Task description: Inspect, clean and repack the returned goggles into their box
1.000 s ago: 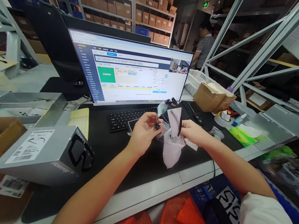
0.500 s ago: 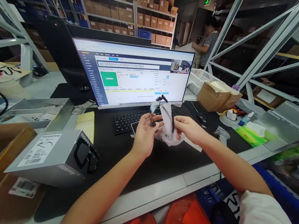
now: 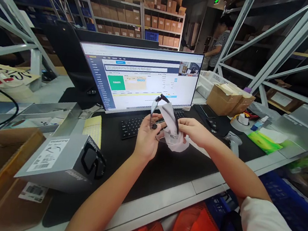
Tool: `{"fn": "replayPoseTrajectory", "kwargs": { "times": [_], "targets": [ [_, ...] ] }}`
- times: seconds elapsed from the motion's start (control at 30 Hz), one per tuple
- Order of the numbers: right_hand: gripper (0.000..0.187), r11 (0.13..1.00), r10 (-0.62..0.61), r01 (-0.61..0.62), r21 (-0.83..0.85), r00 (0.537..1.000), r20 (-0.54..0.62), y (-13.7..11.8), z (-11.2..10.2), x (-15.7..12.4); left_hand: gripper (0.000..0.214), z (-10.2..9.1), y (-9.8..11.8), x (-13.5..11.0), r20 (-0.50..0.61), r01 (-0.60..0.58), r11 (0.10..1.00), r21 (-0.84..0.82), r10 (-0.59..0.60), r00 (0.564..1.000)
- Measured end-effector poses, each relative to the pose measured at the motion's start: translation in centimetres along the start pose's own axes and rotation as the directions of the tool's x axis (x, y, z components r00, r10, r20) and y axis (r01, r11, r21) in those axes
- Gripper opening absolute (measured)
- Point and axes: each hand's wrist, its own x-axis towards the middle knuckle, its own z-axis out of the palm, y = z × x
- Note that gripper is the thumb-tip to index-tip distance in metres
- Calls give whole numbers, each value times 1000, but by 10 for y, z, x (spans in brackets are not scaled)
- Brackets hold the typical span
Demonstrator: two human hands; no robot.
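In front of the monitor, my left hand (image 3: 147,139) is closed on one side of a pair of dark-framed glasses (image 3: 153,109), held up above the desk mat. A thin white wrapping (image 3: 169,117) covers part of the glasses and hangs in a loose bunch below. From the other side, my right hand (image 3: 194,131) pinches the white wrapping beside a dark temple arm. Fingers and wrapping hide much of the lenses. Behind both hands lies a black keyboard (image 3: 130,127).
A monitor (image 3: 138,79) stands at the back. To the left are a grey box (image 3: 60,160) picturing glasses and an open carton (image 3: 1,171). A barcode scanner (image 3: 233,142), mouse (image 3: 211,124) and cardboard box (image 3: 224,99) lie right. A person (image 3: 220,44) stands beyond.
The glasses have tilted a little to the left in my hands, and the wrapping slants more. My view has shifted slightly. Both hands keep their hold.
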Motion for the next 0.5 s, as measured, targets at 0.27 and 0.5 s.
{"fn": "replayPoseTrajectory", "kwargs": {
  "times": [0.27, 0.5],
  "targets": [
    [37, 918, -169, 34, -394, 934, -314, 14, 11, -18, 39, -5, -5, 3, -43, -258, 959, 121, 264, 963],
    [32, 871, -219, 107, -480, 959, -183, 11, 25, -22, 33, -9, -11, -2, 146, -568, 741, 358, 556, 818]
  ]
}}
